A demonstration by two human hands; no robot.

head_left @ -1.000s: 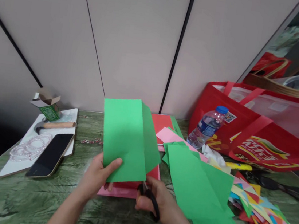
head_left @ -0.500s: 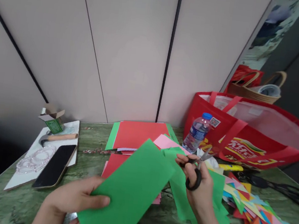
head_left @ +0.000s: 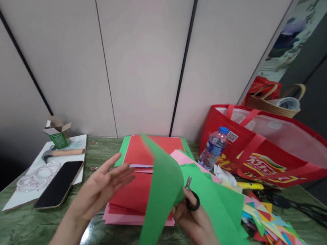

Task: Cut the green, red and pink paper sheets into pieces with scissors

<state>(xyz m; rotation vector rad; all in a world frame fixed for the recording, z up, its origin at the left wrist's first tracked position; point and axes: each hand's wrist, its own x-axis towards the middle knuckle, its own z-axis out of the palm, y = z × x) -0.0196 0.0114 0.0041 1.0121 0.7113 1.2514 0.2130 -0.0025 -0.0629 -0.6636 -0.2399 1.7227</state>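
A black-screened smartphone (head_left: 59, 185) lies to the left of the left hand (head_left: 104, 185), which is raised with its fingers spread, apart from the paper. Just right of it sits a stack of red paper (head_left: 130, 192). Between both hands hangs a curled green sheet (head_left: 161, 194), blurred, its right side pinched in the right hand (head_left: 191, 218), which also grips black-handled scissors (head_left: 198, 200). Beyond that hand stands a water bottle (head_left: 213, 148); just right of it lie more green sheets (head_left: 222, 202), then multicoloured paper pieces (head_left: 286, 239).
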